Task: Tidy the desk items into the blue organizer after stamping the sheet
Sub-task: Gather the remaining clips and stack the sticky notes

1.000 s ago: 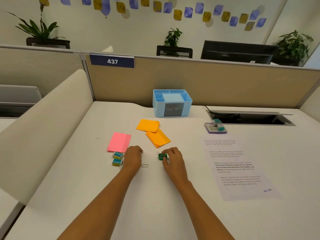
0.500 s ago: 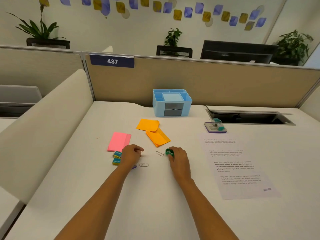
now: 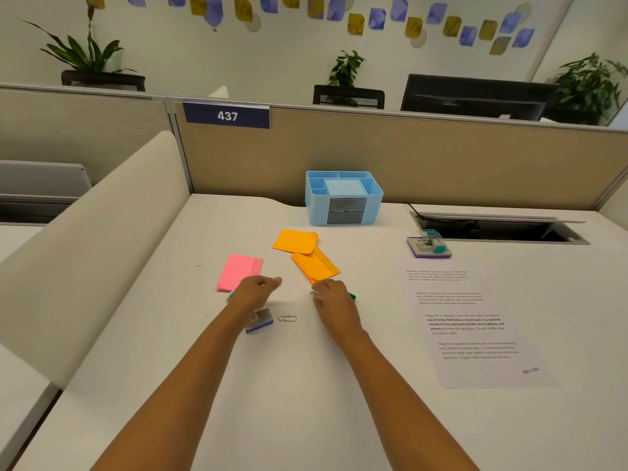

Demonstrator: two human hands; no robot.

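My left hand (image 3: 256,288) hovers with curled fingers at the near edge of the pink sticky notes (image 3: 239,270); nothing shows in it. A small blue and silver box (image 3: 260,320) lies under its wrist, and a teal box corner (image 3: 231,296) peeks out beside it. My right hand (image 3: 334,295) is curled over a green binder clip (image 3: 352,296), just below the orange sticky notes (image 3: 316,265). A loose paper clip (image 3: 287,318) lies between my hands. The blue organizer (image 3: 343,212) stands at the back. The printed sheet (image 3: 472,321) lies at the right.
A second orange note pad (image 3: 295,241) lies nearer the organizer. A stamp on its pad (image 3: 429,247) sits above the sheet, beside an open cable hatch (image 3: 503,229). A beige partition (image 3: 407,158) closes the back and a padded divider (image 3: 95,239) the left.
Both hands have moved farther from me. The right hand carried the green clip up to the orange notes. The left hand lifted off the small boxes, uncovering the blue and silver one.
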